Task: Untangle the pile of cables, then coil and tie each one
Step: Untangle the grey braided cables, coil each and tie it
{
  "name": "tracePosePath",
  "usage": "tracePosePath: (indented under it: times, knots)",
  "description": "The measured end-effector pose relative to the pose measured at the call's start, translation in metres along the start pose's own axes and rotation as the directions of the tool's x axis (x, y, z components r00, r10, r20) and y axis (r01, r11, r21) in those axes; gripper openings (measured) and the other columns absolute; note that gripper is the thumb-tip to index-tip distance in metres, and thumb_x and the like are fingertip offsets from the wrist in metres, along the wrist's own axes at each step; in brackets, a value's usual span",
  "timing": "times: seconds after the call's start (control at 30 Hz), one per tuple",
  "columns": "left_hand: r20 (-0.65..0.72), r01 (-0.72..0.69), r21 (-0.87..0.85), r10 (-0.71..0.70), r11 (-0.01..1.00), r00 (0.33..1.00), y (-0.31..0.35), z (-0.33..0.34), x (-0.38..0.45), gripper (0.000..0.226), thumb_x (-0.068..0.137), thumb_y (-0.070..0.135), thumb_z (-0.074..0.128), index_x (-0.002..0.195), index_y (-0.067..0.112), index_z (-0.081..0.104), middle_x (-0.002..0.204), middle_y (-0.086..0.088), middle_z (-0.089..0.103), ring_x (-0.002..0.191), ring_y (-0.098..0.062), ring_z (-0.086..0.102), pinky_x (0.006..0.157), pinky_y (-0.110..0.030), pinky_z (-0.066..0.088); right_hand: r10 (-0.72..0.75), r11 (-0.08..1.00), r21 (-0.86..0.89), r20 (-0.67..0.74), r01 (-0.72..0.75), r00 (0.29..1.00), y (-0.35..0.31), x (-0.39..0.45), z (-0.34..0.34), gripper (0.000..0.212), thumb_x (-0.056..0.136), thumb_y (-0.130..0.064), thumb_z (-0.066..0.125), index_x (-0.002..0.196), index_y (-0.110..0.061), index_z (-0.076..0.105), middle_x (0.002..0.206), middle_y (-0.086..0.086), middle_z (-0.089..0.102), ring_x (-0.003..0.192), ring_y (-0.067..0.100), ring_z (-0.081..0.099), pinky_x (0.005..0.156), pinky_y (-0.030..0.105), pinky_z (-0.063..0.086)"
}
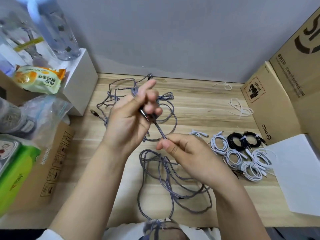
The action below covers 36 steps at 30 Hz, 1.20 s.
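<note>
Left hand (131,115): I gripped the grey braided cable (160,132) at its plug end.
Right hand (181,149): my fingers pinched the same cable, lower down.

Your left hand (133,116) covers the plug end of the braided cable (161,132), so you cannot tell how its fingers (152,101) sit on the connector. Your right hand (187,153) hides where that cable runs on past the pinch. The loose loops (166,184) drop over the worktop (199,108) edge at the bottom and blur against your clothing. The bottles (52,28) at top left are smeared and cut by the frame. Print on the cardboard box (285,75) is partly cropped.
</note>
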<state>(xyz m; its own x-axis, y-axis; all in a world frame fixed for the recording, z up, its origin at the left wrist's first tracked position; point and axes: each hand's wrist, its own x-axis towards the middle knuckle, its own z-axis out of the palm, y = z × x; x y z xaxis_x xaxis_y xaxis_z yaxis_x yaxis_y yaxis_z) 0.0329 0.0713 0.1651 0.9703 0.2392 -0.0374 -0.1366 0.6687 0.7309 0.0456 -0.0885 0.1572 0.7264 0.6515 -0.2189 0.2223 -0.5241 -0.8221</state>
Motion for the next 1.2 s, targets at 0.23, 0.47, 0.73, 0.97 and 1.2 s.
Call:
tracePosePath:
  times: [0.23,0.47,0.73,0.97,1.2]
  knots:
    - [0.175,-0.120,0.560,0.024,0.820,0.984,-0.027,-0.015,0.000,0.026,0.089,0.021,0.041,0.116,0.024,0.041,0.071,0.004,0.069,0.064,-0.010,0.067,0.073,-0.018,0.049,0.000,0.994,0.106,0.022,-0.003,1.000,-0.013,-0.011,-0.006,0.030,0.089,-0.034,0.059,0.069,-0.012,0.062,0.049,-0.010,0.042,0.047,0.001,0.037,0.050,0.018,0.030]
    - [0.220,-0.115,0.888,-0.193,0.445,0.956,-0.020,-0.004,-0.004,0.031,0.096,0.025,0.047,0.126,0.019,0.051,0.058,0.008,0.057,0.054,-0.006,0.055,0.060,-0.013,0.043,0.052,0.861,0.496,0.137,-0.114,0.989,-0.024,-0.017,-0.012,0.028,0.091,-0.017,0.060,0.063,-0.012,0.058,0.043,-0.007,0.043,0.040,0.002,0.028,0.037,0.010,0.020]
    - [0.286,0.069,0.826,-0.522,0.559,0.804,-0.004,0.006,-0.012,0.062,0.092,0.055,0.018,0.050,0.028,0.054,0.044,0.007,0.031,0.044,-0.011,0.026,0.044,-0.014,0.024,-0.031,0.889,0.455,-0.063,0.057,0.998,-0.020,-0.019,-0.015,0.014,0.071,-0.030,0.069,0.060,-0.020,0.070,0.055,0.004,0.057,0.056,0.014,0.047,0.056,0.023,0.037]
    - [0.624,0.297,0.648,-0.713,0.701,0.320,0.006,-0.016,-0.008,0.048,0.089,0.058,0.045,0.081,0.014,0.063,0.043,0.016,0.039,0.038,0.003,0.030,0.046,-0.011,0.029,0.003,0.889,0.429,-0.352,0.158,0.936,-0.025,-0.016,-0.015,0.021,0.050,-0.028,0.082,0.062,-0.017,0.068,0.053,0.018,0.057,0.048,0.012,0.042,0.048,0.021,0.034]
    - [0.861,0.548,0.002,-0.281,0.836,0.425,0.007,-0.011,-0.005,0.028,0.100,0.025,0.040,0.096,0.005,0.060,0.044,0.008,0.024,0.038,-0.008,0.015,0.042,-0.022,0.017,0.064,0.582,0.813,-0.064,0.015,0.996,-0.019,-0.006,-0.017,0.015,0.067,-0.030,0.073,0.057,-0.021,0.066,0.041,-0.011,0.031,0.032,0.000,0.018,0.036,0.009,0.017]
